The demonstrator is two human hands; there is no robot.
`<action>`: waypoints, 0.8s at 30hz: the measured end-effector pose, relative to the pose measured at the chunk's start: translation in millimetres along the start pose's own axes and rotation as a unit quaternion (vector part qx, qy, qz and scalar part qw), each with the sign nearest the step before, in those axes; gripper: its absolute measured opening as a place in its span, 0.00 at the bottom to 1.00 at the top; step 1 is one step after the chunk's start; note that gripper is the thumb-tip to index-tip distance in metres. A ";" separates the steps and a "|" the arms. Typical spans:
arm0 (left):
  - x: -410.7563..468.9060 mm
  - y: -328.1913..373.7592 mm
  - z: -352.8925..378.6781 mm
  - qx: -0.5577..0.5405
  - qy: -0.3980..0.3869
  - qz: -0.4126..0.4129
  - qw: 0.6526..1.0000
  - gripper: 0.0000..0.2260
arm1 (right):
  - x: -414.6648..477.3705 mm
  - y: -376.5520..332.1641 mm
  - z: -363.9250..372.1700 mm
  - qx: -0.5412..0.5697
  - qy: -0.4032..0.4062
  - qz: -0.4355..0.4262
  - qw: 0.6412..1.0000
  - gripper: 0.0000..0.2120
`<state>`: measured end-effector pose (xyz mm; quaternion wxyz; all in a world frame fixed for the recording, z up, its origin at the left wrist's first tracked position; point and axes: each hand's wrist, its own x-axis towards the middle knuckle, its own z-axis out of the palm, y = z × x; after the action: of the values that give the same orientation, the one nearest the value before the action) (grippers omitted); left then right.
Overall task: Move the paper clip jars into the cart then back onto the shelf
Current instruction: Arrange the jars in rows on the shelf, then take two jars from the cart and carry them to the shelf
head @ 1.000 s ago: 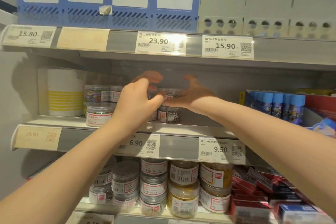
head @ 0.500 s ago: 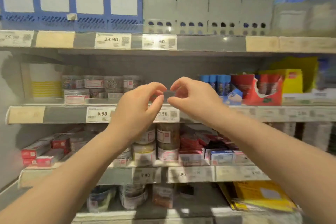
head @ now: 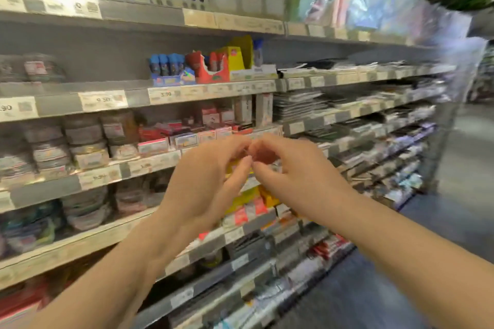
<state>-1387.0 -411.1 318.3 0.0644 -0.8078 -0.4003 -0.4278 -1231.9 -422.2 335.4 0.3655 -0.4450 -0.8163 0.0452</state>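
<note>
My left hand point(head: 208, 181) and my right hand point(head: 291, 176) are raised together in front of the shelves, fingers curled and fingertips almost meeting. Between them they pinch a small paper clip jar point(head: 263, 155), which is blurred and mostly hidden by the fingers. More clear paper clip jars point(head: 40, 68) stand at the far left of the middle shelf point(head: 139, 97). Stacks of similar jars point(head: 83, 139) fill the shelf below. No cart is in view.
Blue and red boxed items point(head: 203, 67) stand on the middle shelf right of the jars. Small red and white boxes point(head: 184, 136) lie behind my hands. The shelving runs off to the right, with the aisle floor point(head: 459, 195) beside it. The whole view is motion-blurred.
Both hands have pulled back from the middle shelf with the jar between them. The view has swung right and down, so the jar shelf now lies at far left.
</note>
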 end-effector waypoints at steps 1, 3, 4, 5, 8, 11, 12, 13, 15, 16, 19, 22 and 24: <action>-3.0 16.6 6.9 -0.014 -0.006 0.012 1.000 0.15 | -17.4 3.7 -11.4 -0.008 0.004 0.013 1.000 0.05; -6.9 51.2 20.7 -0.026 -0.021 0.031 0.999 0.16 | -51.8 12.8 -35.8 -0.019 0.010 0.040 0.999 0.06; -7.8 68.3 27.7 -0.027 -0.029 0.040 0.998 0.16 | -68.6 17.6 -48.0 -0.021 0.016 0.051 0.998 0.06; -8.7 85.9 35.4 -0.030 -0.034 0.053 0.998 0.16 | -86.0 23.0 -60.1 -0.021 0.024 0.061 0.998 0.06; -11.8 138.8 62.1 -0.057 -0.053 0.083 0.994 0.15 | -137.3 39.0 -94.1 -0.034 0.044 0.099 0.994 0.06; -13.2 194.3 100.9 -0.099 -0.086 0.097 0.987 0.15 | -191.1 61.7 -126.7 -0.042 0.049 0.148 0.987 0.07; -13.6 212.8 116.4 -0.106 -0.090 0.111 0.984 0.16 | -210.4 71.5 -138.2 -0.044 0.057 0.166 0.984 0.07; -14.7 232.2 132.5 -0.112 -0.092 0.123 0.982 0.17 | -230.6 82.1 -150.7 -0.046 0.065 0.185 0.980 0.07; -17.5 271.1 166.9 -0.134 -0.104 0.132 0.977 0.15 | -273.0 103.2 -176.5 -0.057 0.084 0.225 0.969 0.08; -20.3 288.9 184.7 -0.149 -0.111 0.131 0.974 0.15 | -294.6 114.3 -187.9 -0.065 0.091 0.246 0.963 0.08; -31.3 335.4 235.3 -0.194 -0.137 0.116 0.964 0.12 | -354.6 149.7 -213.5 -0.088 0.104 0.308 0.942 0.08; -39.5 373.1 279.9 -0.226 -0.195 0.098 0.949 0.15 | -397.8 184.5 -231.6 -0.117 0.125 0.343 0.924 0.08; -44.9 390.3 307.4 -0.244 -0.221 0.097 0.939 0.16 | -417.9 206.2 -237.9 -0.115 0.122 0.377 0.911 0.08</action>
<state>-930.6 -562.3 185.7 -0.1834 -0.9080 -0.2072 -0.3145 -796.7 -675.8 194.0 0.3642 -0.7606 -0.5365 0.0313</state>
